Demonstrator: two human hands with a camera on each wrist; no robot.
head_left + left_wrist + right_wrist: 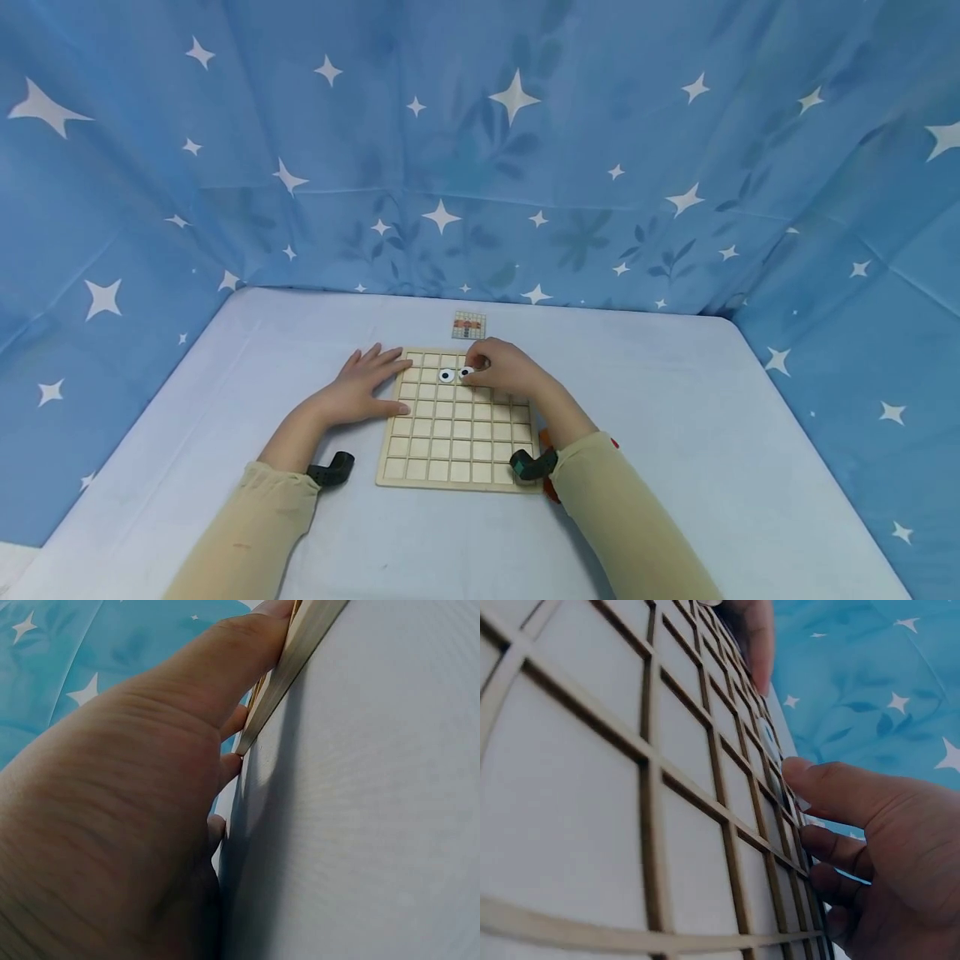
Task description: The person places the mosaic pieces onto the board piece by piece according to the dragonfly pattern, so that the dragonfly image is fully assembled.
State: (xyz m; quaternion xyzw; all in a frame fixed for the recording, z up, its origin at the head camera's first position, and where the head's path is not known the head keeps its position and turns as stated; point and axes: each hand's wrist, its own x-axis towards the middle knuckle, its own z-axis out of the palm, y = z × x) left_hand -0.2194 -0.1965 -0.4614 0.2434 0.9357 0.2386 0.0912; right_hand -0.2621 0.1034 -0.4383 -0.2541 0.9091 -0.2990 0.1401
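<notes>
A square wooden grid board [442, 429] lies flat on the table. My left hand [363, 387] rests at its left edge with fingers spread, the thumb and some fingertips touching the frame. In the left wrist view the thumb [232, 664] presses on the board's rim. My right hand [510, 368] is over the upper part of the grid, where thumb and finger pinch a round white piece with a black dot [465, 372]. A similar white disc [446, 376] lies in the cell just left of it. In the right wrist view the thumb [832, 787] meets the grid near a white piece.
A small picture card [469, 325] with a grid pattern lies behind the board. Orange-red pieces [551, 490] show partly from under the right forearm, beside the board's right edge. A blue star-patterned curtain [465, 167] stands behind the white table [675, 400].
</notes>
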